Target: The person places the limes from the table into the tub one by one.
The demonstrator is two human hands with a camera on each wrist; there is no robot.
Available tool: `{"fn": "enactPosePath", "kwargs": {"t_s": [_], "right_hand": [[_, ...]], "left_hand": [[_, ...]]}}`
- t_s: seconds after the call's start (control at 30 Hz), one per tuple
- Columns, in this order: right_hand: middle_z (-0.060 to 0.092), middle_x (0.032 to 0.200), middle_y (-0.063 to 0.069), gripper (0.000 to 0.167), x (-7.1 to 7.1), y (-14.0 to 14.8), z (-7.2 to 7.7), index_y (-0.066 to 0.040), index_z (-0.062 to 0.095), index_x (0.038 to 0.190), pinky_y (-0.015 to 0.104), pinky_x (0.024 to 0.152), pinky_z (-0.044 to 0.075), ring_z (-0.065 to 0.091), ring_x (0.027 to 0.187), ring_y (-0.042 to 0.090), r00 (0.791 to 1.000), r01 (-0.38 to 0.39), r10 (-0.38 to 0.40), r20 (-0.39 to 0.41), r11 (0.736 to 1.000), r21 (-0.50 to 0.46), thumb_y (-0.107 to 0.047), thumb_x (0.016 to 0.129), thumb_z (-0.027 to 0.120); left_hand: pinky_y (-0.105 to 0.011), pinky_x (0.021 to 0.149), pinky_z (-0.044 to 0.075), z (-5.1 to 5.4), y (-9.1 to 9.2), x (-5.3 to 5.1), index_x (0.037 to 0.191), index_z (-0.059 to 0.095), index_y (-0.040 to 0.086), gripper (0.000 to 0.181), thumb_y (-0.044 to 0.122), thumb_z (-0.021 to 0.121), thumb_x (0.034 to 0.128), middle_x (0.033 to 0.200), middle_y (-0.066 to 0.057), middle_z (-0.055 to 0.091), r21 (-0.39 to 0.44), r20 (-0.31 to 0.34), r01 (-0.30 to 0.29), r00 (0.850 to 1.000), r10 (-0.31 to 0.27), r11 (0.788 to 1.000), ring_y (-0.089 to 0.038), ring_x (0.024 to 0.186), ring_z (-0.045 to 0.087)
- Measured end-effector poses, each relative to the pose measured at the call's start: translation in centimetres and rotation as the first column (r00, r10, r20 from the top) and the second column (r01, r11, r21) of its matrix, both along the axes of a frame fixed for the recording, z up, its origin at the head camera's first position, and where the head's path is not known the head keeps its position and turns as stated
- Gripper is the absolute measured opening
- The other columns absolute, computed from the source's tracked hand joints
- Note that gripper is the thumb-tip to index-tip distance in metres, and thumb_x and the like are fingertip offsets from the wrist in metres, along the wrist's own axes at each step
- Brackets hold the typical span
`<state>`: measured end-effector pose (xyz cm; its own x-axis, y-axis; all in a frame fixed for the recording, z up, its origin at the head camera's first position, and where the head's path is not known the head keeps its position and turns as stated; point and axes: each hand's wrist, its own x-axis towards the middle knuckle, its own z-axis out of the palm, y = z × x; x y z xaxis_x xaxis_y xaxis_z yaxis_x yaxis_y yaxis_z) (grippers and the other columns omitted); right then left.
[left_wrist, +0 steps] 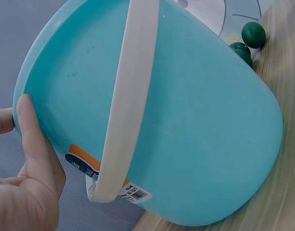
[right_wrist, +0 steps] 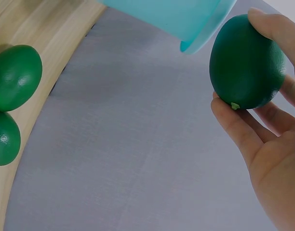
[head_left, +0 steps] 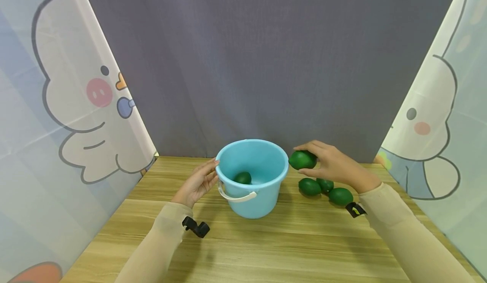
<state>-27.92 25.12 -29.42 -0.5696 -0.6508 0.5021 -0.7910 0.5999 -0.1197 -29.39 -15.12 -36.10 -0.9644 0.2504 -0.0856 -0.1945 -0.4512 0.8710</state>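
Observation:
A light blue bucket [head_left: 262, 200] stands upright on the table, its white handle [left_wrist: 126, 96] hanging down at the front. My left hand [head_left: 198, 182] pinches the bucket's rim on the left side, with digits on both faces of the rim in the left wrist view. In my right hand [head_left: 327, 162] is a smooth dark green lime [head_left: 303, 160], held between thumb and fingers just right of the rim. A small pale stem end shows on this lime [right_wrist: 246, 62] in the right wrist view. Another lime [head_left: 242, 178] lies inside the bucket.
Right of the bucket, below my right hand, three limes [head_left: 310, 187] lie close together on the wooden table [head_left: 243, 249]. A grey curtain [head_left: 266, 63] hangs behind the table. Printed cartoon cloths [head_left: 76, 156] flank both sides.

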Motion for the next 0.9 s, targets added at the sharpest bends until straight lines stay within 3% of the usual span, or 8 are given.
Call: {"fn": "enactPosePath", "kwargs": {"t_s": [0.4, 0.9], "right_hand": [[0.061, 0.118, 0.002, 0.057, 0.2, -0.5, 0.7, -0.008, 0.061, 0.132, 0.029, 0.074, 0.060, 0.059, 0.094, 0.010, 1.000, -0.007, 0.007, 0.009, 1.000, 0.004, -0.026, 0.083, 0.085], [0.061, 0.116, 0.004, 0.056, 0.0, -1.2, 0.9, -0.007, 0.061, 0.130, 0.028, 0.072, 0.061, 0.060, 0.093, 0.012, 0.999, -0.050, 0.050, -0.013, 0.999, -0.003, -0.019, 0.081, 0.086]], "left_hand": [[-0.010, 0.064, 0.057, 0.0, 0.0, 0.0, 0.145, 0.040, 0.002, 0.046, 0.014, 0.057, 0.1042, 0.100, -0.004, 0.057, -0.004, -0.007, 0.002, 1.000, -0.002, 1.000, -0.006, 0.076, 0.062], [-0.010, 0.065, 0.057, -0.1, 0.0, 0.0, 0.148, 0.038, 0.002, 0.050, 0.014, 0.058, 0.1039, 0.101, -0.004, 0.058, -0.007, -0.011, 0.007, 1.000, -0.007, 1.000, -0.006, 0.076, 0.063]]}}
